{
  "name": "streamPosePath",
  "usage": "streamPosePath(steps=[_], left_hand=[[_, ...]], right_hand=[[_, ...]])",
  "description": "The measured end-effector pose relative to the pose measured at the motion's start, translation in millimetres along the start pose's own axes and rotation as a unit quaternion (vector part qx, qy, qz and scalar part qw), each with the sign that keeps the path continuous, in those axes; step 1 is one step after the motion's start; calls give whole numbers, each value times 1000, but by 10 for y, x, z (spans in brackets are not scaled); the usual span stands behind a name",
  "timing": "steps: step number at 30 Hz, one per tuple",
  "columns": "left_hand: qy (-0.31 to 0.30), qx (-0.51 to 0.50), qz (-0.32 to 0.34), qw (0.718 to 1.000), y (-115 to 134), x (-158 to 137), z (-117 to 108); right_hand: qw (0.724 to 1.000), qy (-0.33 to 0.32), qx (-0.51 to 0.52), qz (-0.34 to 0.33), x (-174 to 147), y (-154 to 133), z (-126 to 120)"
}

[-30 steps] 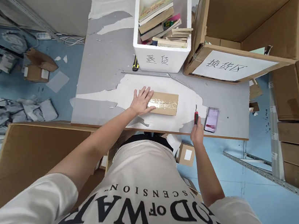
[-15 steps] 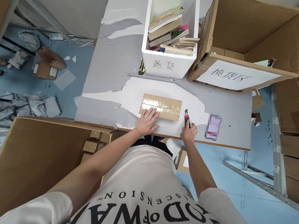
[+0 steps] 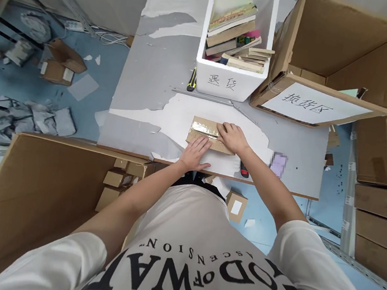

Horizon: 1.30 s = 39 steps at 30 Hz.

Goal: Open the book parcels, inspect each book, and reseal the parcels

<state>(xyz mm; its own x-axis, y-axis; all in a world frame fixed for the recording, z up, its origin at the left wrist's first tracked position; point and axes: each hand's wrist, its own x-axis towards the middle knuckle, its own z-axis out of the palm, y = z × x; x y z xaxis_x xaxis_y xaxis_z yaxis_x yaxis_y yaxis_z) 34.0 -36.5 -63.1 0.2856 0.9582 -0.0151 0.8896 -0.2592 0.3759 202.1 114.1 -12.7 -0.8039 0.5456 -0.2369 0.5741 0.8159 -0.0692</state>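
Note:
A small brown cardboard box [image 3: 201,126] with shiny tape on top lies on the table, a dark slit along its middle seam. My left hand [image 3: 194,154] rests on its near side, fingers stretched out and thumb apart. Over the right part of the box lies my right hand [image 3: 233,137], fingers extended, tips at the seam. Neither hand visibly wraps round the box. A red and black utility knife [image 3: 244,170] lies at the table's front edge, partly hidden by my right forearm.
A white foam box [image 3: 230,82] of books and a large open carton [image 3: 330,108] stand at the back. A yellow and black cutter [image 3: 192,79] lies beside the foam box. To the right is a blurred purple item [image 3: 278,165]. A big carton [image 3: 44,168] stands below left.
My right hand has let go of the utility knife and moved left onto the box. A dark slit now shows along the taped seam. The view has shifted slightly.

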Motion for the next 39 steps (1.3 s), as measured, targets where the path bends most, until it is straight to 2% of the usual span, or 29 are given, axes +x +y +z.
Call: streamPosePath(steps=[4,8,12,15,19,22,25,27,28,31,33,34,36,39], left_hand=[[2,2,6,1000,-10,-2,10],[-7,4,4,1000,-5,-23,7],[-13,3,6,1000,-4,-44,8],[-19,4,4,1000,-12,-47,-2],[-28,5,13,999,-9,-49,-35],[-24,-3,23,999,-7,-48,-86],[-9,-29,16,999,-93,-22,-207],[8,-40,1,999,-248,25,-333],[16,-41,-4,999,-356,60,-402],[6,-41,18,999,-744,192,-569],[-22,-48,68,996,-974,276,-614],[-32,-53,85,994,-1059,310,-615],[-42,-62,94,993,-1159,353,-590],[-38,-61,67,995,-1173,366,-535]], right_hand=[[998,-4,-62,-15,-30,-47,36],[999,-22,-50,1,0,-36,-54],[996,-71,22,51,191,201,-269],[989,-68,67,109,364,457,-344],[962,-19,130,241,493,594,-172],[946,44,178,267,499,509,3],[945,164,134,250,400,374,40],[955,208,84,193,265,280,-8],[965,208,67,146,185,229,-39],[990,128,54,-23,-30,42,-115],[994,48,63,-76,-96,-99,-133],[995,14,66,-68,-101,-167,-135],[997,-35,71,-10,-71,-287,-141],[991,-72,83,79,-18,-424,-175]])
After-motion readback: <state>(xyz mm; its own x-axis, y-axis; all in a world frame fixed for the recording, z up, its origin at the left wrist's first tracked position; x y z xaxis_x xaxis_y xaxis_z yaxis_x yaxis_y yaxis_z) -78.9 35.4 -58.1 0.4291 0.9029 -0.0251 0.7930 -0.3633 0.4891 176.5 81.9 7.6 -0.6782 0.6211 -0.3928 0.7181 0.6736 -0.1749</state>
